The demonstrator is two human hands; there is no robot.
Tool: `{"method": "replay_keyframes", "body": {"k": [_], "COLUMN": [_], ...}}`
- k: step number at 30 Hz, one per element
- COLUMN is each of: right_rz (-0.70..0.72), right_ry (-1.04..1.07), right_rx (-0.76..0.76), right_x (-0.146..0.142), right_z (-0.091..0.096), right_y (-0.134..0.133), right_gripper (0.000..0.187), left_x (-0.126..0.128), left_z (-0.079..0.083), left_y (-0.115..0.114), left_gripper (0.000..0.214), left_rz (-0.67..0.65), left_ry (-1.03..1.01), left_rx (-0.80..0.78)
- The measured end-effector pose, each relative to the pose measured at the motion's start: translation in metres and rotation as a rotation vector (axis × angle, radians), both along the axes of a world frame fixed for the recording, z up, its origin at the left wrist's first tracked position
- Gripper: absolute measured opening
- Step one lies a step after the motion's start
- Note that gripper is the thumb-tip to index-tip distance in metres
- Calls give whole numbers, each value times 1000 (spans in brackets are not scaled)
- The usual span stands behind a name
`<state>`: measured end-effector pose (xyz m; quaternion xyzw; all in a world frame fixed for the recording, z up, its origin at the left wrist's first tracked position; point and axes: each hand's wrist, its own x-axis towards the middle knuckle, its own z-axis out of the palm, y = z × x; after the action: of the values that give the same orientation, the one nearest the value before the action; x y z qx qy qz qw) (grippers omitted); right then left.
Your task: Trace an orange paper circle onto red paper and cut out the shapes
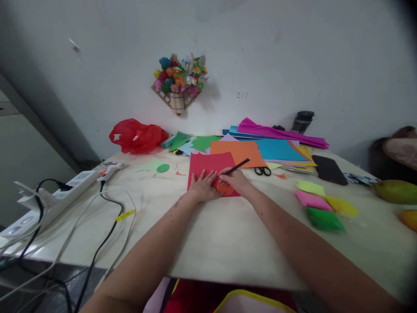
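Note:
A red sheet of craft paper (208,163) lies on the table before me. My left hand (203,186) rests flat on it with the fingers spread. My right hand (236,180) grips a black pencil (240,165), which slants up to the right. Under and between my hands sits a small orange paper piece (224,188) on the red sheet, partly covered by my fingers. The pencil's tip is hidden by my right hand. Just beyond that hand are black-handled scissors (262,171) and a larger orange sheet (236,152).
Stacked coloured sheets (280,150) lie at the back, near a red plastic bag (138,135). On the right are several bright packets (314,200), a dark phone (329,169) and a green fruit (395,191). A power strip (65,195) with loose cables occupies the left edge.

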<state>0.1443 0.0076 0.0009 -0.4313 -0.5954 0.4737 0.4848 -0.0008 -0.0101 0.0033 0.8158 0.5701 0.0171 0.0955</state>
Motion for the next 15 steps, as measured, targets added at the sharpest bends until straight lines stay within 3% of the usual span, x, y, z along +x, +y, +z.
{"method": "replay_keyframes", "body": {"k": [4,10,15], "right_rz": [4,-89,-58], "right_ry": [-28,-222,-358], "right_rx": [43,235,262], "right_x": [1,5,6], "right_z": [-12,-27,-34], "right_y": [1,9,15], "right_gripper": [15,26,26], "left_x": [0,-3,-5], "left_z": [0,-3,-7], "left_y": [0,4,7], "left_gripper": [92,94,90], "left_rz": [10,90,107], "left_ry": [-1,66,84], "left_rx": [-9,-14,-23]}}
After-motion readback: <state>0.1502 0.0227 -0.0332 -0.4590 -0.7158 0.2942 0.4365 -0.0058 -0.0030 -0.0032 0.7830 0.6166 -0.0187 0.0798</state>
